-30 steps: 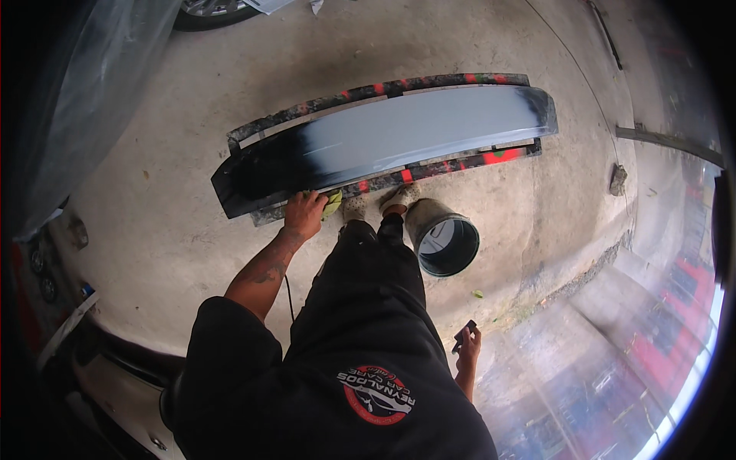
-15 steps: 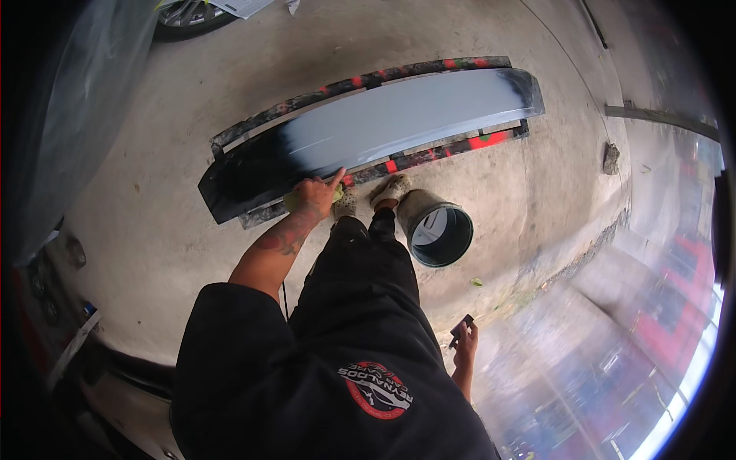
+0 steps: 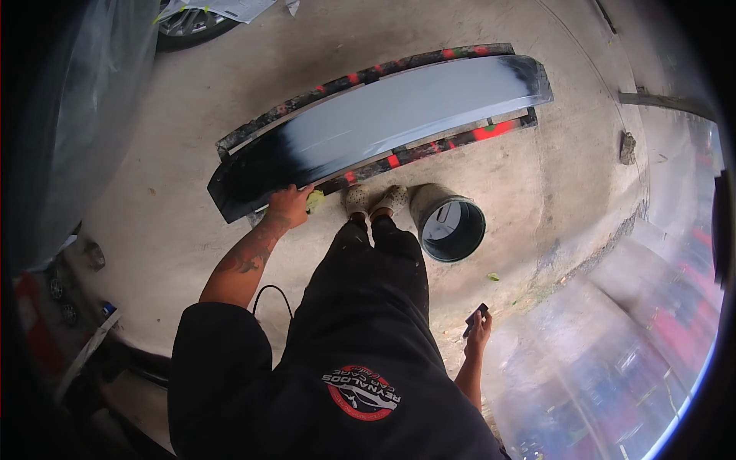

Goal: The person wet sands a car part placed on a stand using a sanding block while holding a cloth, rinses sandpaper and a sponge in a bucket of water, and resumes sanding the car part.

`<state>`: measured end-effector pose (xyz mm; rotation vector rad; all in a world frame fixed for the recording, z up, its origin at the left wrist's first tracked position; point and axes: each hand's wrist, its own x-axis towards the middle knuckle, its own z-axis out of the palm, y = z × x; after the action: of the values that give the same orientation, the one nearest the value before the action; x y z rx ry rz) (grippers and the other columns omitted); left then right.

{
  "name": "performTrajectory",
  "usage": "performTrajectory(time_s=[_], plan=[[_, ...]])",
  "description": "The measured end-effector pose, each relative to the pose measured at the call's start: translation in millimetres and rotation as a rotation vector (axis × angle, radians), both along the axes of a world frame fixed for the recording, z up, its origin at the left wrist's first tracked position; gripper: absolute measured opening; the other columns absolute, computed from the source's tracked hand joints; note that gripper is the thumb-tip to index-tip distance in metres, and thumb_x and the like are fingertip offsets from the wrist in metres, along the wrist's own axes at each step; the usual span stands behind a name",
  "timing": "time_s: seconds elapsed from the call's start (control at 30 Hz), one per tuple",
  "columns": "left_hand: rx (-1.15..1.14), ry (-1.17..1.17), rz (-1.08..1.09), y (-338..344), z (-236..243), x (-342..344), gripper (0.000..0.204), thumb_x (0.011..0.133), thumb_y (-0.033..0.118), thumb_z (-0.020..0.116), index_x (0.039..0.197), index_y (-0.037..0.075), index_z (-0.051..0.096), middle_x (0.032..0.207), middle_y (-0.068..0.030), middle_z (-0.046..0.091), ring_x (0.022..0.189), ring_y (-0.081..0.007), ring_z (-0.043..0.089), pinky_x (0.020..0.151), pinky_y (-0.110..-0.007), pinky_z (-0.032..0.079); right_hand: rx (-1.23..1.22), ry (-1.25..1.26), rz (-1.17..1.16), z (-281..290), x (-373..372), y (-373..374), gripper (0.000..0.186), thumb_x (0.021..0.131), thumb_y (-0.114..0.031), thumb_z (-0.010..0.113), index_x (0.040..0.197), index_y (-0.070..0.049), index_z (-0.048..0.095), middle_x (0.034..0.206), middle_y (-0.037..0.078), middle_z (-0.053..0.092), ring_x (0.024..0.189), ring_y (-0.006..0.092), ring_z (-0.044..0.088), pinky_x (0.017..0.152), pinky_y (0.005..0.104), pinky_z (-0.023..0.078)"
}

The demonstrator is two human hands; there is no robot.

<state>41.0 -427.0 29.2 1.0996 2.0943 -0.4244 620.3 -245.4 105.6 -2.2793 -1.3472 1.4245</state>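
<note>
A long curved panel (image 3: 391, 115), grey across most of its length and black towards both ends, is lying on a paint-spotted stand (image 3: 494, 130) at twelve o'clock of the view's centre. Taking the panel's middle as the clock's hub, the left hand (image 3: 289, 205) is reaching its near edge between seven and eight o'clock and is grasping a yellow-green cloth (image 3: 315, 201), which is showing beside the fingers; whether these are touching the panel, I cannot tell. Two light clogs (image 3: 357, 199) are standing at six o'clock, just beside the stand. At five o'clock a bucket (image 3: 426, 203) is standing near them, with something white showing inside. Farther out along five o'clock, the right hand (image 3: 479, 333) is gripping a small dark block (image 3: 476, 317), well apart from the panel. A black cable (image 3: 270, 288) is curving at seven o'clock. A wheel (image 3: 199, 27) is showing at ten, and a stone (image 3: 628, 148) is lying just past three.
</note>
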Motion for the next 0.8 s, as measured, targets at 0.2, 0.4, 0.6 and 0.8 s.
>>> performTrajectory(time_s=[0.2,0.4,0.6,0.8], plan=[[0.327,-0.415,0.506,20.2,41.1,-33.5,0.065,0.087,0.015,0.075,0.147,0.017,0.050,0.118,-0.0173,0.066,0.109,-0.0322,0.067,0.096,-0.041,0.053,0.012,0.083,0.113,-63.8,-74.2,40.8,0.044,0.097,-0.015,0.068,0.137,-0.004,0.055,0.107,0.009,0.065,0.083,0.0157,0.064,0.072,0.0288,0.053],[0.454,-0.424,0.541,64.0,51.6,-29.1,0.044,0.078,0.019,0.082,0.116,0.004,0.067,0.104,-0.0152,0.072,0.097,-0.0313,0.071,0.088,-0.040,0.055,0.170,0.178,0.632,-107.7,-237.8,4.2,0.052,0.088,-0.023,0.076,0.135,-0.009,0.058,0.124,0.024,0.060,0.115,0.0431,0.060,0.099,0.0469,0.049],[0.517,-0.124,0.164,74.6,37.9,-71.7,0.046,0.072,0.019,0.082,0.114,0.006,0.067,0.114,-0.0131,0.068,0.100,-0.0355,0.068,0.084,-0.043,0.056,0.372,0.168,0.972,-130.5,-385.1,-59.7,0.060,0.084,-0.026,0.076,0.138,-0.020,0.052,0.133,0.013,0.054,0.119,0.0361,0.057,0.099,0.0486,0.046],[0.223,0.134,-0.201,52.4,-12.6,-104.5,0.082,0.081,0.020,0.080,0.153,0.029,0.041,0.164,-0.0086,0.031,0.130,-0.0504,0.052,0.101,-0.050,0.054,0.553,-0.021,0.502,-166.8,-463.0,-87.0,0.055,0.084,-0.023,0.075,0.135,-0.021,0.055,0.137,0.012,0.052,0.122,0.0361,0.053,0.097,0.0503,0.044]])
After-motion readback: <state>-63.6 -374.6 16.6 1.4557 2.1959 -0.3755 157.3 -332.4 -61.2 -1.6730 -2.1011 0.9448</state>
